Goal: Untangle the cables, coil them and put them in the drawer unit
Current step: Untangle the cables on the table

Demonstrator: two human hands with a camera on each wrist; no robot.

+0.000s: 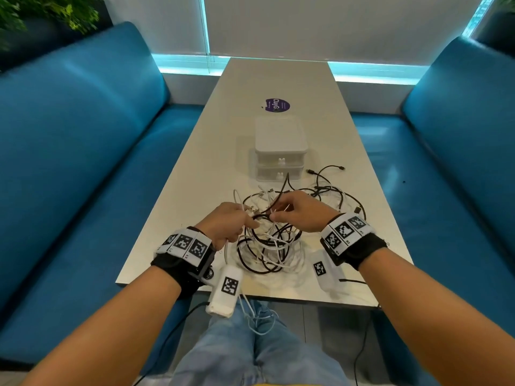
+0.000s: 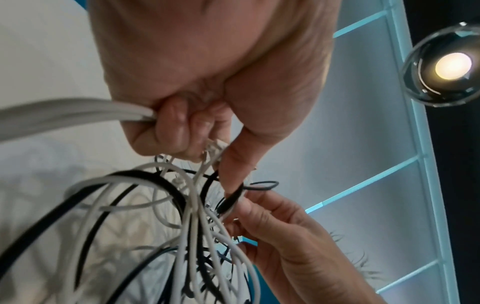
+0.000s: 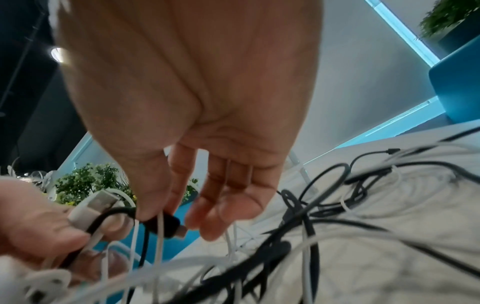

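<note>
A tangle of black and white cables [image 1: 271, 243] lies on the near end of the table, partly lifted between both hands. My left hand [image 1: 231, 221] grips white cables [image 2: 78, 112] in its curled fingers and pinches a white USB plug [image 3: 89, 207]. My right hand [image 1: 295, 211] pinches a black cable [image 2: 231, 200] just behind its black plug [image 3: 168, 225], thumb against forefinger, the other fingers loosely spread. The white two-drawer unit [image 1: 280, 151] stands behind the tangle, both drawers closed.
More black cable loops [image 1: 334, 190] spread to the right of the pile. A purple round sticker [image 1: 277, 105] lies beyond the drawer unit. Blue sofas [image 1: 83, 162] flank the table [image 1: 278, 76]. A white cable [image 1: 256, 316] hangs off the near edge over my lap.
</note>
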